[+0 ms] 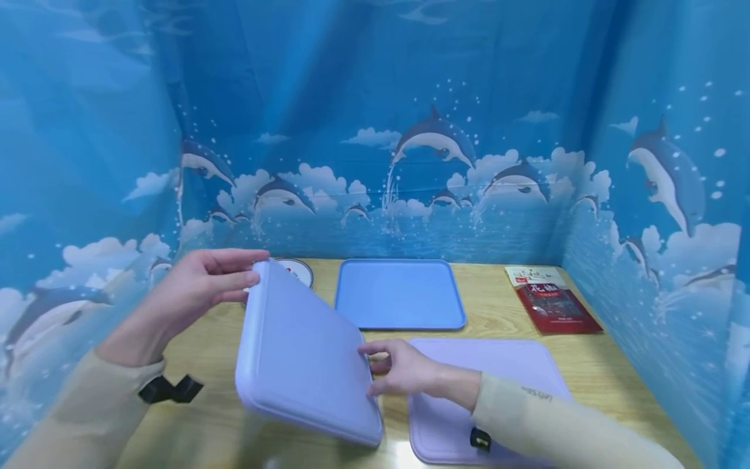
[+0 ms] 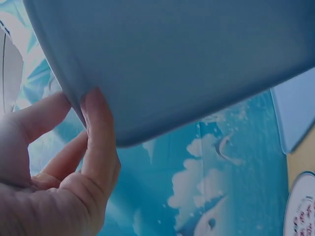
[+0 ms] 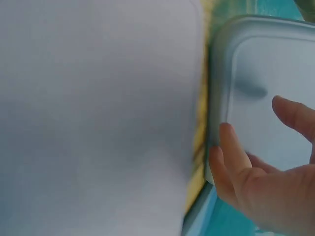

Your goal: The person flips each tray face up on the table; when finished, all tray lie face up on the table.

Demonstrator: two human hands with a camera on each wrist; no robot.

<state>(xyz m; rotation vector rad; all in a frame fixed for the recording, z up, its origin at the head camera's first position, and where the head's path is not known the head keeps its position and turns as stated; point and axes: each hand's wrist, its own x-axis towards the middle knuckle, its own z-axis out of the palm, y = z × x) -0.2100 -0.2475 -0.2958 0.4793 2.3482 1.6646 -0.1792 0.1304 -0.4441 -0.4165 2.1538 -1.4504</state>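
Observation:
A lavender-blue tray [image 1: 305, 365] is tilted up off the table, its underside turned toward the right. My left hand [image 1: 181, 293] pinches its upper left corner; in the left wrist view the thumb and fingers of that hand [image 2: 74, 182] lie on both sides of the tray's rim [image 2: 147, 135]. At the tray's right edge, my right hand [image 1: 410, 371] has its fingertips close to or on the surface, thumb apart. The right wrist view shows this hand [image 3: 275, 191] with fingers loosely bent over the tray [image 3: 266, 69]. Below my right forearm lies a light purple tray [image 1: 486, 358].
A blue tray [image 1: 401, 293] lies at the back centre. A red and white packet [image 1: 559, 309] is at the back right. Partly hidden behind the raised tray is a round white item with markings [image 1: 299, 270]. Blue dolphin-print curtains [image 1: 351, 98] enclose the wooden table [image 1: 486, 293].

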